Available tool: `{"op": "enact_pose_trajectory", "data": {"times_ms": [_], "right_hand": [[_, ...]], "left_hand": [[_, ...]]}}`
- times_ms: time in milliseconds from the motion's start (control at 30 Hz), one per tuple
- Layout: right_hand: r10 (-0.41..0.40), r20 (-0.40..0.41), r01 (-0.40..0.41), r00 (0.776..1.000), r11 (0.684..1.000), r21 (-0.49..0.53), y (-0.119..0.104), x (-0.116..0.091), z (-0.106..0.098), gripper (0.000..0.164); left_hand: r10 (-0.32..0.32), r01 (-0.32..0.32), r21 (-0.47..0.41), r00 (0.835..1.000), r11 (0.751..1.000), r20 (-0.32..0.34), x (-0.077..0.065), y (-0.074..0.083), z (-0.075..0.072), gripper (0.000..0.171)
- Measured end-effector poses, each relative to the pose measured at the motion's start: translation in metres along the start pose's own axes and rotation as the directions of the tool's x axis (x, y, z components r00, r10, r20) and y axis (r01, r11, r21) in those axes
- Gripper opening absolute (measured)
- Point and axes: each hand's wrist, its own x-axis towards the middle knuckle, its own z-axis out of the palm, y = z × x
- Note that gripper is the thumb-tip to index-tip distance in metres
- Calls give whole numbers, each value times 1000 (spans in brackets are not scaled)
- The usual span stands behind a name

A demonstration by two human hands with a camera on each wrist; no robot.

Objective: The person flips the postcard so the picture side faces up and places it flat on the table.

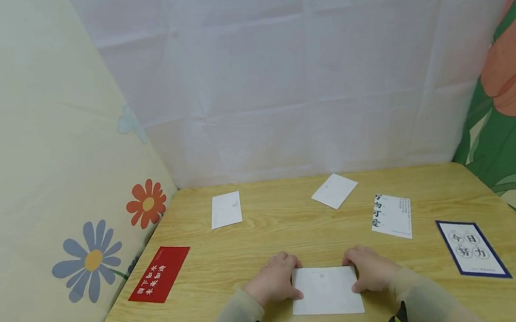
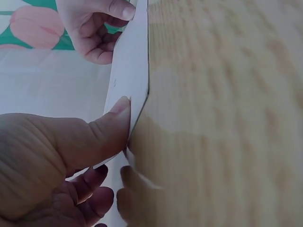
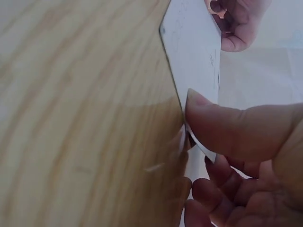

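Note:
A white card (image 1: 327, 291) with a small printed mark near its far edge lies between both hands at the near side of the table. My left hand (image 1: 274, 279) holds its left edge, thumb on the top face and fingers curled at the side. On the opposite edge, my right hand (image 1: 372, 269) pinches the card the same way. The left wrist view shows the left thumb (image 2: 106, 130) pressed on the card near a corner. In the right wrist view the right thumb (image 3: 222, 120) lies over the card's edge, a fingertip just below the corner.
On the wooden table (image 1: 266, 243) lie a red card (image 1: 160, 274) at left, two white cards, one back left (image 1: 226, 209) and one back centre (image 1: 334, 191), a card with black writing (image 1: 391, 215), and a blue-bordered card (image 1: 473, 249) at right. Cloth hangs behind.

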Motion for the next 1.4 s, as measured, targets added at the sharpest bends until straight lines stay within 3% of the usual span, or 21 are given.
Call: {"op": "enact_pose_trajectory", "data": {"times_ms": [200,600,967,1400], "right_hand": [[7,14,-8,1000,998,58,3,1,1,41],[18,-7,-17,1000,993,119,8,3,2,19],[83,-24,-76,996,975,210,4,1,3,16],[94,-72,-71,993,958,277,3,0,2,20]], "left_hand": [[28,-28,-38,1000,999,-9,2,-4,1,50],[-2,-10,-233,999,972,-51,5,-13,6,20],[-28,6,-319,998,948,-63,4,-15,5,18],[-58,12,-409,993,913,-100,1,-14,2,15]]}}
